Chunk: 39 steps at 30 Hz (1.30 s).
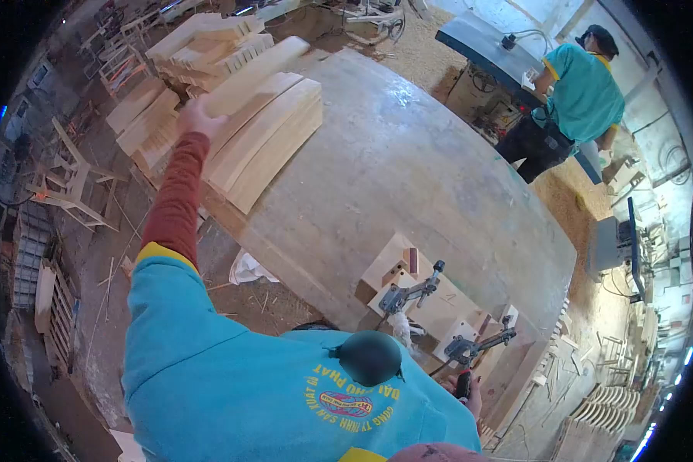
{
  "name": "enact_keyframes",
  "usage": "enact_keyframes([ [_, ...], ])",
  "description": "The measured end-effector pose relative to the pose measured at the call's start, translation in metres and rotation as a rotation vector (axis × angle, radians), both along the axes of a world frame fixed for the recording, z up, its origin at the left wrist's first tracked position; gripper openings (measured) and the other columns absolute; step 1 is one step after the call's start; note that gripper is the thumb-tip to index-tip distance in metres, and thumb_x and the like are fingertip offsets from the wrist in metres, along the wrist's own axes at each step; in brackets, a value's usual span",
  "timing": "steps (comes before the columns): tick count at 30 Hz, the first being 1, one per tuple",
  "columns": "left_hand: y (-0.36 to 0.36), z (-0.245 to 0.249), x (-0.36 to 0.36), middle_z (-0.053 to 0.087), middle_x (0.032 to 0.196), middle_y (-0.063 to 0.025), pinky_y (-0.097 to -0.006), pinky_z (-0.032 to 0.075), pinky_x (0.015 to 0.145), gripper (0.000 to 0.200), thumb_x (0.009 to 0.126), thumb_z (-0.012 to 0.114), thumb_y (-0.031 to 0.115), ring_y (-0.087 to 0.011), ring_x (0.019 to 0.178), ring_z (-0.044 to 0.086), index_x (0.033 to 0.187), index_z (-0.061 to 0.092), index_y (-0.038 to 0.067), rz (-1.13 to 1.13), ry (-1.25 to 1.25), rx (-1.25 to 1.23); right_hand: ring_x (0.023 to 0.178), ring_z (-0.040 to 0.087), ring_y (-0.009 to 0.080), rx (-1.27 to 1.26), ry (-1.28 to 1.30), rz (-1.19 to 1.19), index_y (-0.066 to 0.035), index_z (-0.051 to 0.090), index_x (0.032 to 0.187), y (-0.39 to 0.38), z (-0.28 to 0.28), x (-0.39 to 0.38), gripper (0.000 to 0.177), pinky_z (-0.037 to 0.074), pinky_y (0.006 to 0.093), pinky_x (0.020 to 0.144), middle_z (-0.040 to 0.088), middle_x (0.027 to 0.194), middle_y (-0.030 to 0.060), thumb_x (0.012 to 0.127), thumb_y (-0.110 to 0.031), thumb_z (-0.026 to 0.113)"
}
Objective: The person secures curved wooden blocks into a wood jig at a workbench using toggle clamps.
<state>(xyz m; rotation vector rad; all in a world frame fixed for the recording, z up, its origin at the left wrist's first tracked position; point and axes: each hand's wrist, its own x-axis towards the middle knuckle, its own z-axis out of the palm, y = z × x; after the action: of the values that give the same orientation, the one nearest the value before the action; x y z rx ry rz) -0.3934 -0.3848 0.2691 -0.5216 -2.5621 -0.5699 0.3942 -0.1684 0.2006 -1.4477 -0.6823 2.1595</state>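
At the table's far left end, my left hand (200, 117) is closed on the near end of a pale curved wooden piece (262, 71), its thumb along the side. This piece lies across a stack of similar curved pieces (273, 138). Low in view, my right hand (473, 394) is wrapped round the red-and-black handle (463, 383) of a toggle clamp (470, 348); my chest hides part of it. The clamp is mounted on a wooden jig (439, 308) marked "1". A second toggle clamp (408, 294) stands on the same jig, to the left.
The jig and stacks rest on a large smooth worktable (408, 162). More cut wooden pieces (208, 42) are piled behind my left hand. A co-worker (581, 100) stands at a machine (489, 54) at the upper right. A wooden chair frame (77, 177) stands on the floor at left.
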Motion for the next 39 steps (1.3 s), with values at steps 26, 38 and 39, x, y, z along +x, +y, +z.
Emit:
enact_keyframes([
  [26,-0.1,-0.139,-0.199,0.044,0.129,-0.0183,-0.04,0.035,0.099,0.057,0.085,0.051,0.035,-0.0339,0.119,0.043,0.133,0.039,0.007,-0.492,-0.466,-0.256,0.063,0.052,0.0178,-0.019,-0.027,0.021,-0.013,0.044,0.116,0.023,0.018,-0.023,0.047,0.042,0.0302,0.054,0.054,0.08,0.0067,0.091,-0.051,0.035],
  [38,0.026,-0.114,-0.095,0.05,0.126,-0.0139,-0.0385,0.032,0.1,0.05,0.082,0.062,0.034,-0.0297,0.116,0.044,0.123,0.053,0.007,-0.44,-0.217,0.125,0.117,0.044,0.0375,0.453,-1.56,0.36,-0.008,0.014,0.141,0.072,-0.168,0.092,0.099,0.035,0.044,0.1,0.039,0.134,0.0193,0.068,-0.037,0.074],
  [39,0.04,-0.108,-0.066,0.05,0.125,-0.0132,-0.0374,0.031,0.1,0.049,0.082,0.062,0.032,-0.028,0.116,0.045,0.122,0.054,0.005,-0.529,-0.294,0.264,0.116,0.045,0.0375,0.42,-1.556,0.361,-0.01,0.016,0.141,0.071,-0.161,0.088,0.098,0.037,0.0437,0.098,0.042,0.131,0.0193,0.066,-0.035,0.075],
])
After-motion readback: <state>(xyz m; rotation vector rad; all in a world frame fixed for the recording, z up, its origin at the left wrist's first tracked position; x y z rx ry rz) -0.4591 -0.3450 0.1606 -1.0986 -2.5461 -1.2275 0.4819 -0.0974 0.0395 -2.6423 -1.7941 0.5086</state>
